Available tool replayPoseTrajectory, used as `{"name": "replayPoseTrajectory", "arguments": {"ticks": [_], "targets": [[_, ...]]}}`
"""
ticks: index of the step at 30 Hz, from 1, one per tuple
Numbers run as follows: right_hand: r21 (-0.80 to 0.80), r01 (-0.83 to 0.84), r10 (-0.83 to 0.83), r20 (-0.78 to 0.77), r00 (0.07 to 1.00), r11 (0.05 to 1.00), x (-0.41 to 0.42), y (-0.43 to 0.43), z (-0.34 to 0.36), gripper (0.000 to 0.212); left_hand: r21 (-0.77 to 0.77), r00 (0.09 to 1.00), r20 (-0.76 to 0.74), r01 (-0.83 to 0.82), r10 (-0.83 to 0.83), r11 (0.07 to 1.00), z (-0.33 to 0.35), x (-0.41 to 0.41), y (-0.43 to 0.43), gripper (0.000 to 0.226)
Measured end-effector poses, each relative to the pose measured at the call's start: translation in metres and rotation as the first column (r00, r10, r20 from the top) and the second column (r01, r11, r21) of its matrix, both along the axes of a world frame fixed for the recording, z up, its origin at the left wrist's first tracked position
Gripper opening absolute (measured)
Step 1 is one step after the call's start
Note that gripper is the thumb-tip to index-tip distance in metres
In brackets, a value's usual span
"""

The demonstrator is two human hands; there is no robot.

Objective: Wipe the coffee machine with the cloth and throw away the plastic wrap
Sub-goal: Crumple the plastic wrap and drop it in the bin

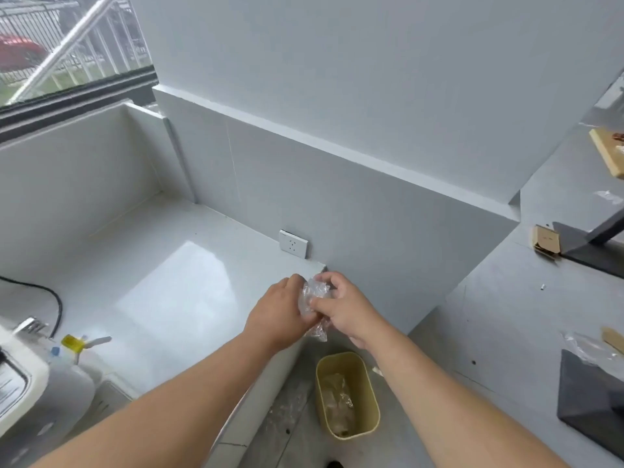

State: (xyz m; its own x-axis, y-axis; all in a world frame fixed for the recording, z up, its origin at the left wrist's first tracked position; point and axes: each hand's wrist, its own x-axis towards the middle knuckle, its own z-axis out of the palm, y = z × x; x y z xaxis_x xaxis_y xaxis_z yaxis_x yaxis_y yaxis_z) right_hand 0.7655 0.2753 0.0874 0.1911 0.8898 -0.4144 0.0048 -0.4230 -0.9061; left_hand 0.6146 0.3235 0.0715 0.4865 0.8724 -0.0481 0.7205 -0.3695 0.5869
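A crumpled wad of clear plastic wrap is squeezed between both hands above the counter's right corner. My left hand presses it from the left and my right hand grips it from the right. Below the hands, a yellow bin stands on the floor with clear plastic lying inside. The white coffee machine shows only partly at the lower left edge. No cloth is visible.
The white counter runs along the wall, with a wall socket behind the hands. A clear jug with a yellow cap and a black cable sit at the left. Dark stands, cardboard and plastic scraps lie on the floor at the right.
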Motion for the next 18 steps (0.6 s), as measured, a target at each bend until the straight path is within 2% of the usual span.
{"name": "replayPoseTrajectory", "arguments": {"ticks": [4,8,15,18], "targets": [[-0.009,0.028,-0.025,0.247,0.969,1.000,0.031,0.004,-0.045,0.036,-0.011,0.963,-0.241,0.125,-0.124,0.992,-0.036,0.003,0.014,0.081],[-0.096,-0.010,0.052,0.441,0.896,0.995,0.058,0.005,-0.096,0.039,0.004,0.903,-0.408,0.148,-0.133,0.989,-0.081,-0.004,0.031,0.091],[-0.267,-0.101,0.246,0.589,0.770,0.958,0.080,0.002,-0.190,0.054,0.050,0.872,-0.481,0.129,-0.089,0.990,-0.153,-0.008,0.049,0.092],[-0.316,-0.124,0.309,0.644,0.700,0.940,0.082,-0.002,-0.229,0.045,0.143,0.880,-0.473,0.126,-0.044,0.982,-0.171,-0.007,0.043,0.093]]}}
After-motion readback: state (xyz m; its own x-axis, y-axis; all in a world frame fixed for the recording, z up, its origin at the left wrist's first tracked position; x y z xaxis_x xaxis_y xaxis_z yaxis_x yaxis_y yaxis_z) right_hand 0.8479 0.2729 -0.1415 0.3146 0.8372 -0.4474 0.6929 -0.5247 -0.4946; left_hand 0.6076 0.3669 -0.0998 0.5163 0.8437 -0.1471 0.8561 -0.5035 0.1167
